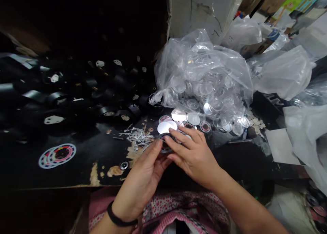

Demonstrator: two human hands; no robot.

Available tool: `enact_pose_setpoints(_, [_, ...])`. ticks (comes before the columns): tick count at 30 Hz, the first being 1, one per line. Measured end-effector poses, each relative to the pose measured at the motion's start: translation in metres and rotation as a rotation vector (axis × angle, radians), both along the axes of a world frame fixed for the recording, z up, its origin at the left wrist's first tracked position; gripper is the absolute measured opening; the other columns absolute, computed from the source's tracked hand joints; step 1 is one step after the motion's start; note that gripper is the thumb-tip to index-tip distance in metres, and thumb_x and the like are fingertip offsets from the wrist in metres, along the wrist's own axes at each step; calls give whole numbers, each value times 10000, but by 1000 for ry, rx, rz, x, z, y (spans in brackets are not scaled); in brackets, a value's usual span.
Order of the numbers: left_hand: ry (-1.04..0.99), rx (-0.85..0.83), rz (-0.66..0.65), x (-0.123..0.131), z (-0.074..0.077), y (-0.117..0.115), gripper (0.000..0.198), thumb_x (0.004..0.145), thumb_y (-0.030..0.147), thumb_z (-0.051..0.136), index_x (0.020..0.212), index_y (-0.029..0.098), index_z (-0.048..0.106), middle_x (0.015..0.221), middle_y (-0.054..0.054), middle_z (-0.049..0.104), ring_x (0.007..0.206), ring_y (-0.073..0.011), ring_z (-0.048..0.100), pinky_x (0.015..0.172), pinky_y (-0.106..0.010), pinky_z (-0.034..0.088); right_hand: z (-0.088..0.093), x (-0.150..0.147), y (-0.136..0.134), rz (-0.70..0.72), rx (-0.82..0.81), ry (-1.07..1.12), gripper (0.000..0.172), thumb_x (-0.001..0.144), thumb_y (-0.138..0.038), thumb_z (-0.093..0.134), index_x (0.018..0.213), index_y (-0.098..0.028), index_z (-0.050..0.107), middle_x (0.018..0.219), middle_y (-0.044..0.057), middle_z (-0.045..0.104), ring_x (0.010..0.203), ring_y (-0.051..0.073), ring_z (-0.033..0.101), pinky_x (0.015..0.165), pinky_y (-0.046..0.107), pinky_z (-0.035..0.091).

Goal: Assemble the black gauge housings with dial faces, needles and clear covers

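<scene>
A small round black gauge [166, 145] is between my hands near the table's front edge. My left hand [145, 174], with a black band on its wrist, grips it from the left and below. From the right, my right hand [198, 155] has its fingers bent over the gauge's face, hiding much of it. Just beyond lie shiny blank discs [165, 127] and printed dial discs [205, 126]. Thin white pointers [139, 138] form a loose pile left of the hands. A small dark ring-shaped part [124, 165] sits close to my left wrist.
Two overlapping printed dials [61, 153] lie at the left. Rows of black gauge cases [109, 113] fill the back left. A clear plastic bag [204, 70] of transparent round covers stands behind the hands. A white paper piece [281, 146] rests at the right.
</scene>
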State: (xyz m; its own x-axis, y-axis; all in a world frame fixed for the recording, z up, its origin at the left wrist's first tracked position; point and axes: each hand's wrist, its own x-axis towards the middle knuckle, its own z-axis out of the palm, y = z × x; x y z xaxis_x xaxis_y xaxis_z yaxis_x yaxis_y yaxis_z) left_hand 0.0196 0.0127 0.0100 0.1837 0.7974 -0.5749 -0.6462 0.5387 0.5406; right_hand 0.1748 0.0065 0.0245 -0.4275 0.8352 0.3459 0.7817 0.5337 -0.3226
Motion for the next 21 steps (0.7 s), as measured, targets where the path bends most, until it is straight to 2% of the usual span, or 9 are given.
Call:
enact_pose_setpoints(2, [85,105,-47,-1,-3,-4,228,819,335,755,1024,236,761,1137,-25,757,970,-155,718,787,-204,599,5,0,2,-31,-55,168,284,1009,-323,503,1216,-222,669,1271,39,691,1223,236,557,1036,429,406])
enact_pose_setpoints(4, [223,222,-103,-1,-7,-10,306,816,384,750,1098,266,743,1204,-18,737,1086,-187,690,871,-243,586,10,-3,6,-117,-142,345,261,1017,-350,483,1098,-208,687,1081,31,742,1052,187,619,943,353,441])
enact_pose_setpoints(6, [385,322,-156,-1,-10,-15,361,820,414,736,1153,275,727,1236,-21,727,1135,-210,674,933,-277,565,15,-9,10,-205,-215,401,339,1024,-425,439,930,-185,661,876,25,708,856,160,615,797,301,442])
enact_pose_setpoints(9, [536,400,-214,0,-12,-21,378,815,417,726,1159,260,727,1218,-35,739,1118,-231,688,962,-312,552,14,-20,16,-279,-173,304,455,1047,-435,332,721,-187,528,671,2,569,662,138,512,668,282,357])
enact_pose_setpoints(12, [582,412,-189,4,-8,-20,365,799,406,725,1127,247,738,1176,-44,755,1068,-248,710,918,-331,574,7,-30,19,-307,-80,282,455,1059,-355,263,687,-194,470,623,-6,511,606,125,451,655,280,321])
enact_pose_setpoints(15, [646,384,-139,-1,-1,-19,329,785,363,731,1095,255,754,1159,-38,760,1077,-252,706,944,-327,555,3,-39,19,-290,-110,295,461,1057,-353,257,684,-197,479,631,5,536,618,131,475,665,280,337])
enact_pose_setpoints(18, [761,343,-162,-39,-4,-35,303,767,350,753,1064,287,774,1176,-28,754,1167,-274,662,1039,-340,490,6,-42,16,-130,-312,326,427,1041,-393,347,722,-197,552,688,12,612,669,143,554,671,271,379])
enact_pose_setpoints(21, [999,208,-164,-108,-18,-77,347,769,438,742,1090,308,762,1227,-51,729,1228,-339,613,1108,-454,421,9,-32,15,7,-476,450,297,1017,-407,430,932,-221,645,877,13,701,818,155,640,746,265,438])
